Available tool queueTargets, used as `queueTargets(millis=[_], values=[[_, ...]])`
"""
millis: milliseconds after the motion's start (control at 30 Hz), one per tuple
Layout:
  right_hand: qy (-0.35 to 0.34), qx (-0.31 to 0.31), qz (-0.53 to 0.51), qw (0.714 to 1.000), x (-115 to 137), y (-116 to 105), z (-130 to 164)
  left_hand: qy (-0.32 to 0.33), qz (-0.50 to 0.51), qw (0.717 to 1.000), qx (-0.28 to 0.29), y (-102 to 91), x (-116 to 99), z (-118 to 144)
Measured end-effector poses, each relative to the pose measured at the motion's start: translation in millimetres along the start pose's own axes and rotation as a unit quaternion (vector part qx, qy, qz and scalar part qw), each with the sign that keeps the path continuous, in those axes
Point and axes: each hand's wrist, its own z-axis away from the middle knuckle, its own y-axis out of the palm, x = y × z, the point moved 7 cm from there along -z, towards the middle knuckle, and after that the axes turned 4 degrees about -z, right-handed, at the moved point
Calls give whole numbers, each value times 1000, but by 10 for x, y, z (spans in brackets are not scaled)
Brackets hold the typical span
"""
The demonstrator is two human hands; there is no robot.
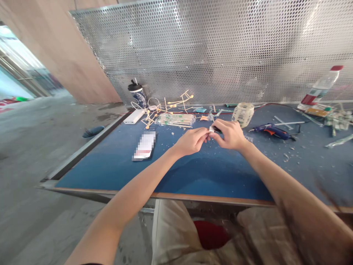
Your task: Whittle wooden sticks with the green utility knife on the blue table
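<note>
My left hand (192, 141) and my right hand (229, 134) meet just above the blue tabletop, fingertips nearly touching. Between them is a small white piece with a dark part (211, 129), mostly covered by fingers, so its kind does not show. The right hand's thumb and fingers are closed around it. The left hand's fingers are pinched together at its left end; whether they grip the same piece is hidden. Behind the hands lie a clear plastic pack of wooden sticks (176, 120) and a roll of tape (243, 114).
A phone (145, 145) and white power bank (134, 116) lie left, near a lidded cup (138, 94) and stick-built frames (180, 98). On the right are a blue glue gun (273, 130), scraps and a red-capped bottle (321, 89). A perforated metal panel (206, 48) stands behind.
</note>
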Motion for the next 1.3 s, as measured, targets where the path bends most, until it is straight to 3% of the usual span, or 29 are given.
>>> queueTargets(millis=[1067, 1300], values=[[-4, -13, 50, 999, 9, 7, -5, -25, 4, 1000, 3, 16, 13, -30], [2, -13, 48, 999, -24, 3, -2, -30, -13, 999, 25, 45, 6, -23]])
